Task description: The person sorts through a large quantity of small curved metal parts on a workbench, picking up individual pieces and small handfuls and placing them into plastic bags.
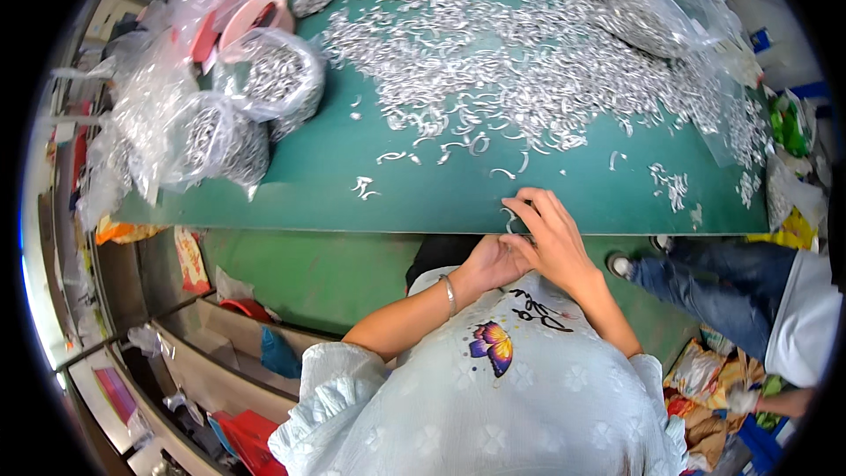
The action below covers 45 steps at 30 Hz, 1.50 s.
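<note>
Close to the table's front edge, my two hands are brought together. My right hand [553, 238] is closed, with a small curved silvery metal piece [510, 219] pinched at its thumb and fingertips. My left hand [495, 262] lies just below and against it, a bangle on the wrist; its fingers are mostly hidden behind the right hand. Beyond them, a large heap of the same curved metal pieces [538, 79] spreads over the green tabletop [308, 185]. One loose curved piece [503, 174] lies just ahead of my fingertips.
Clear plastic bags of metal pieces [225, 141] stand at the left, by a pink basin [256, 18]. Another filled bag [643, 22] lies at the far right. A person in jeans [718, 286] is at my right. Open drawers [211, 344] sit low on the left.
</note>
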Each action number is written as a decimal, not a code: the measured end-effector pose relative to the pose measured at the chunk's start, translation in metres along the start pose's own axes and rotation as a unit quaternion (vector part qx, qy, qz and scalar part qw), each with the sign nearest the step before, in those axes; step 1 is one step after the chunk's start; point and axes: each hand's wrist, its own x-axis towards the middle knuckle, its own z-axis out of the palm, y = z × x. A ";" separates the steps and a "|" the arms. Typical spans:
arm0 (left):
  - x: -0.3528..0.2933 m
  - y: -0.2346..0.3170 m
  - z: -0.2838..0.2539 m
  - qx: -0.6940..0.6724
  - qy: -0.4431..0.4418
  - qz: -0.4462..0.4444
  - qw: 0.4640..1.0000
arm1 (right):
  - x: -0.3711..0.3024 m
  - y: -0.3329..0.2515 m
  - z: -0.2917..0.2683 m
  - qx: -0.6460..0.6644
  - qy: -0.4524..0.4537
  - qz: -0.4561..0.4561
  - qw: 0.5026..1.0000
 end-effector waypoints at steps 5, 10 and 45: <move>-0.005 0.004 -0.015 0.038 0.063 0.018 0.997 | -0.020 0.005 0.002 -0.007 -0.115 -0.044 0.992; -0.020 0.006 0.014 0.210 0.233 0.031 0.949 | -0.005 0.000 0.003 0.102 -0.054 -0.054 0.992; -0.088 0.049 0.094 0.813 0.237 0.432 0.308 | 0.070 -0.023 0.042 0.186 -0.054 0.076 0.978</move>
